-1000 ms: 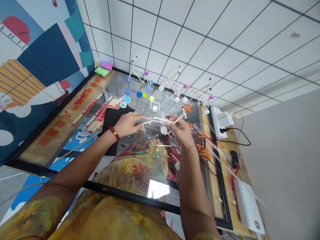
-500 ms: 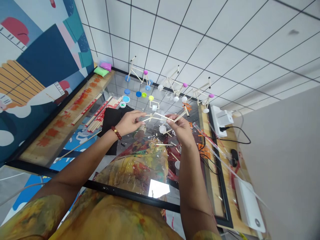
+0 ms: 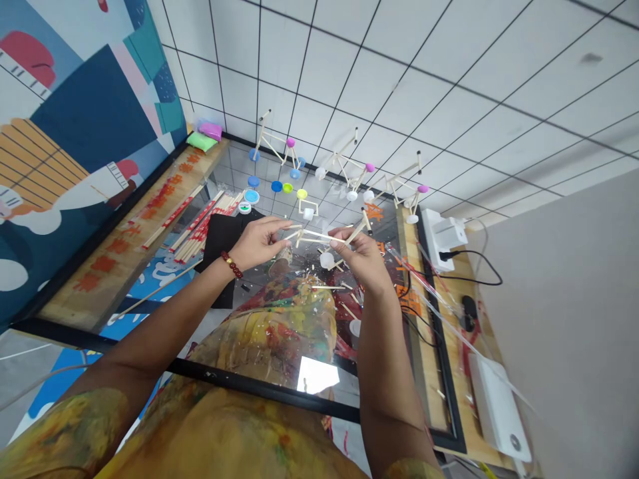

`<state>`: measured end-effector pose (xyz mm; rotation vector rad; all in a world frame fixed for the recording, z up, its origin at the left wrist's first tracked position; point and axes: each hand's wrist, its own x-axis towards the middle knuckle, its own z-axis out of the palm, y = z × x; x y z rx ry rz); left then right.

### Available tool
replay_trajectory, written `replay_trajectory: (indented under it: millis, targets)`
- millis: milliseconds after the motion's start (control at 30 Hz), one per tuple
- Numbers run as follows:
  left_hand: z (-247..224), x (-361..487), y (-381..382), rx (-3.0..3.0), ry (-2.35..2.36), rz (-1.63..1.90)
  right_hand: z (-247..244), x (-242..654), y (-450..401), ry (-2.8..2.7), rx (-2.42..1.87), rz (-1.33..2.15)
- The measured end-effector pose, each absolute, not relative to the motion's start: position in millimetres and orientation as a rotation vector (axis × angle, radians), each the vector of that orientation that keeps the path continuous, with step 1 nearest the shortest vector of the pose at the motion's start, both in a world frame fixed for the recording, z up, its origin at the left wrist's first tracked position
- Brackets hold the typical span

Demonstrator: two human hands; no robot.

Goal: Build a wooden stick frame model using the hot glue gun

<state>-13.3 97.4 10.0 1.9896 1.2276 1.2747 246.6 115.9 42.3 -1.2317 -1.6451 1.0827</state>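
Head view:
- Left grip [image 3: 257, 243] is nearly closed, pinching one end of a pale wooden stick frame [image 3: 319, 237]; right grip [image 3: 362, 258] pinches the other end.
- That frame sits between both grips, above a black-edged glass tabletop [image 3: 249, 392].
- Three pale stick models [image 3: 269, 141] with pink and blue discs stand beyond the frame.
- Pinching close to the joints should keep the sticks steady.

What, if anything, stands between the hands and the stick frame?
Nothing visible: the left hand and the right hand both already grip the stick frame, with no object between them.
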Motion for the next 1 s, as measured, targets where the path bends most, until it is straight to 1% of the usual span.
replay_trajectory:
  millis: [133,367,1000]
  targets:
    - [14.3,-16.2,97.2,1.999,1.201,1.273,44.4,242.6,114.0,-1.668,-1.23,1.034]
    - [11.3,-22.8,99.0,2.05,1.144,1.215,40.9,241.4,114.9,-1.595,-1.246,1.082]
    - [6.7,-19.7,97.4,2.06,1.14,1.156,44.0,242.2,113.2,-1.636,-1.26,1.083]
